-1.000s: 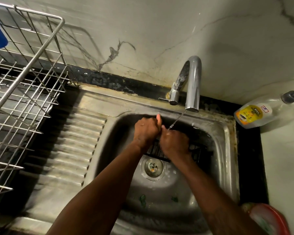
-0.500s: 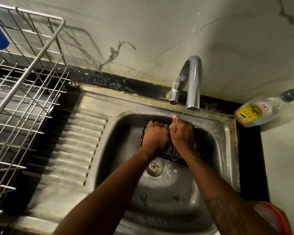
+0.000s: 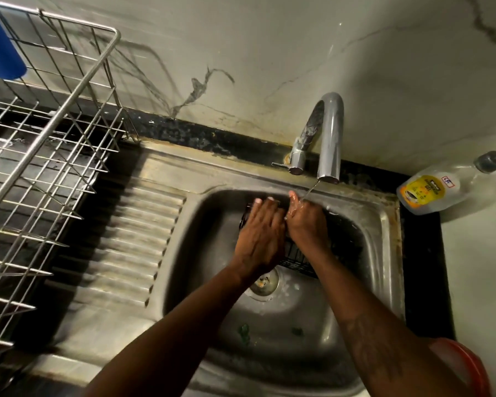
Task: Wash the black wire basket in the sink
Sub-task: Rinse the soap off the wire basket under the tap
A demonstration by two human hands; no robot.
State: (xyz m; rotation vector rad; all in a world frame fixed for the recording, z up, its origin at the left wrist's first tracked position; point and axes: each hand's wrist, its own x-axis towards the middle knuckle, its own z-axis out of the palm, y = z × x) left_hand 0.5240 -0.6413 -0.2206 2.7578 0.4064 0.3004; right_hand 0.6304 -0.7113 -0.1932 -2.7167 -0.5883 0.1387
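Observation:
The black wire basket point(image 3: 299, 260) lies in the steel sink point(image 3: 384, 224), against its far wall under the faucet point(image 3: 330, 133). My two hands cover most of it. My left hand point(image 3: 259, 234) lies flat on the basket's left part, with straight fingers that reach its far rim. Right beside it, my right hand point(image 3: 305, 222) has its fingers curled down over the basket's wires and its thumb pointing up. A thin stream of water point(image 3: 310, 191) falls from the spout onto my right hand.
A steel dish rack point(image 3: 55, 167) with a blue cup point(image 3: 0, 50) stands left of the ribbed drainboard point(image 3: 121, 247). A dish soap bottle point(image 3: 430, 193) lies on the counter at right, and a red bowl point(image 3: 467, 371) sits at bottom right. The drain point(image 3: 262, 282) and green scraps point(image 3: 244, 330) lie in the basin.
My left hand has uncurled from a fist and spread flat over the basket. Both hands moved back toward the faucet. The right hand stays under the water.

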